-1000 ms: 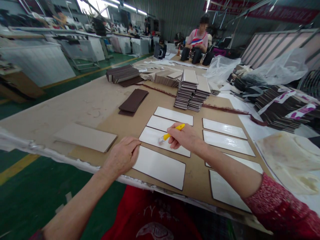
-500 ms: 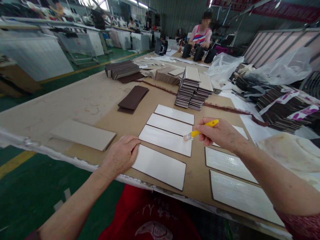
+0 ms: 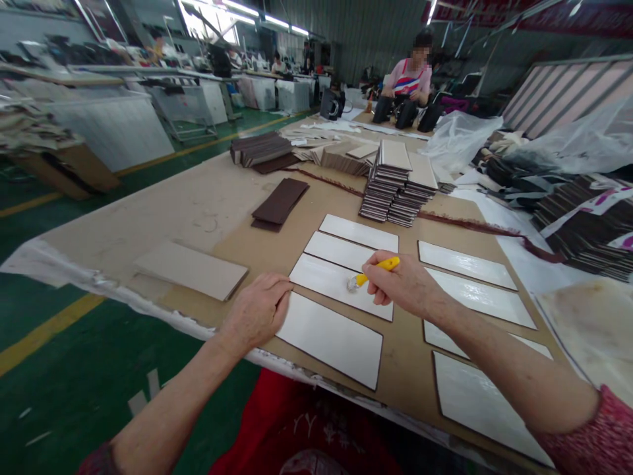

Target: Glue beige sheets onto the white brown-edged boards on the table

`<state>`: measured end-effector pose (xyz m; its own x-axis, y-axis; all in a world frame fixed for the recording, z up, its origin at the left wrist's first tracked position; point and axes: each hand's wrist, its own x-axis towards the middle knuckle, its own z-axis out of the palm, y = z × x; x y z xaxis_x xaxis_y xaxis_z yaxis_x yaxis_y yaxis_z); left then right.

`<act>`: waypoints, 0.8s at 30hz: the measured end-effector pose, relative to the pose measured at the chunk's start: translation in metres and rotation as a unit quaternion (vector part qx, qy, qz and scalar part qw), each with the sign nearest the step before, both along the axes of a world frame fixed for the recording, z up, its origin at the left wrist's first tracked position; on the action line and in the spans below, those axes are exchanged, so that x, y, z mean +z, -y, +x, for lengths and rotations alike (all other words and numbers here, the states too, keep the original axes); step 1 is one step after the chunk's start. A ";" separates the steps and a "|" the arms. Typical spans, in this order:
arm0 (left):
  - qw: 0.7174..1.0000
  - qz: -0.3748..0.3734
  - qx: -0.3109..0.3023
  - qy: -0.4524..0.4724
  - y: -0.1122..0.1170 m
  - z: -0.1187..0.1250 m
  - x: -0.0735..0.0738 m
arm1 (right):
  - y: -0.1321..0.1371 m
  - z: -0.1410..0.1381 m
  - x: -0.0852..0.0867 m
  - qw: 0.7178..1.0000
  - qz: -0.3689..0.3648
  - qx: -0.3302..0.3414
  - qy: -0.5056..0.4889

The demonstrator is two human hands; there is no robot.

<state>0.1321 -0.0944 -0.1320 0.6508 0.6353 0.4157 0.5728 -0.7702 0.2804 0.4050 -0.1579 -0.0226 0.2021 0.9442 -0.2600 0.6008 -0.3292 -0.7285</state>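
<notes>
My right hand (image 3: 400, 284) is closed round the yellow handle of a paintbrush (image 3: 362, 278). The bristles touch the wet-looking face of a white rectangular panel (image 3: 326, 280), the third from the back in the left column. At that panel's left end, my left hand (image 3: 262, 307) has its fingers bent and pressed together on the edge. Nearest me in this column lies another white panel (image 3: 333, 340), close to my left thumb. Two more panels (image 3: 359, 232) lie behind. Under my right forearm, a second column of glossy white panels (image 3: 479, 297) is partly covered.
Beyond the panels stand stacked boards (image 3: 390, 181). Dark brown strips (image 3: 281, 203) and a beige board pile (image 3: 192, 269) lie to the left. Clear plastic (image 3: 459, 135) and tied dark bundles (image 3: 588, 221) are at right. A person (image 3: 410, 79) works across the table (image 3: 163, 211).
The brush has moved left along the same panel, with my right hand following. My left hand stays at the panel's end. The whole view has shifted slightly.
</notes>
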 end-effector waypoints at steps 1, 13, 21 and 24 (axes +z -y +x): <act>1.000 -0.002 0.001 0.001 0.000 0.000 0.000 | -0.006 -0.006 -0.002 1.000 0.007 0.002 -0.008; 1.000 -0.026 -0.001 0.009 -0.001 -0.001 -0.002 | -0.056 -0.051 -0.022 0.983 0.064 0.009 -0.171; 1.000 -0.023 -0.006 0.009 -0.001 0.000 -0.002 | -0.061 -0.054 -0.029 0.984 0.064 -0.010 -0.168; 1.000 -0.022 -0.003 0.007 -0.001 0.000 -0.003 | -0.055 -0.042 -0.020 0.990 0.047 -0.010 -0.131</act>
<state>0.1319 -0.0935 -0.1347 0.6487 0.6493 0.3971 0.5639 -0.7604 0.3221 0.3630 -0.1024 -0.0427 0.1584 0.9631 -0.2176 0.3814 -0.2630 -0.8862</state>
